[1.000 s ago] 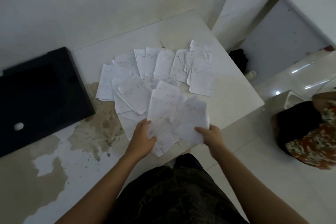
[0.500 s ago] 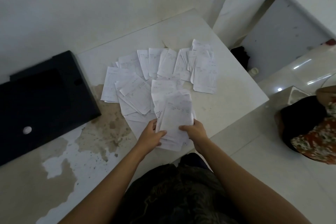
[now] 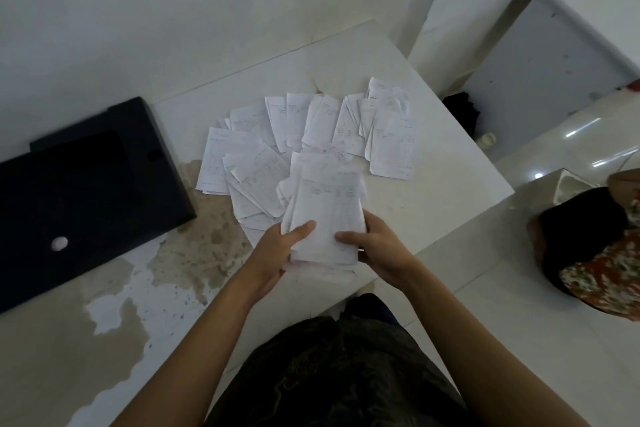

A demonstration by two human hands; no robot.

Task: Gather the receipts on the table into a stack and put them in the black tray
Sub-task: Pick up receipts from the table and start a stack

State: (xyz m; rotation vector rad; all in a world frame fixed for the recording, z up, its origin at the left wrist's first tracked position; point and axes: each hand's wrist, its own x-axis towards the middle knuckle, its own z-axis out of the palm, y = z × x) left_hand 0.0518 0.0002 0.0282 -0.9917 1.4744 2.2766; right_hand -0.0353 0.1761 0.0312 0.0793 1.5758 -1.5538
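While both hands grip it from opposite sides, the stack of receipts (image 3: 327,218) sits at the near edge of the bench (image 3: 446,191), right in front of the person's torso; can't tell whether its underside rests on the bench or is lifted off. On the left hand (image 3: 277,251) the thumb lies across the top sheet, fingers curled under the stack's left edge. On the right hand (image 3: 381,251) the thumb presses the top sheet near the lower right corner, fingers wrapped under the right edge. Edges are not squared: sheet corners poke out at top left and along the bottom. Beyond the stack the loose receipts (image 3: 304,125) lie fanned on the bench, overlapping: an arc of slips along the far side, a denser layered bunch at left, a thicker cluster at far right. At far left the black tray (image 3: 90,191) lies flat on the bench, well apart from both hands, near the leftmost slips but not touching them; a small white round object (image 3: 59,243) sits in it. Between tray and receipts, a brown stain (image 3: 207,239) on the bench surface. At the right edge, a second person (image 3: 595,246) in dark and floral clothing, down on the glossy floor (image 3: 554,135).
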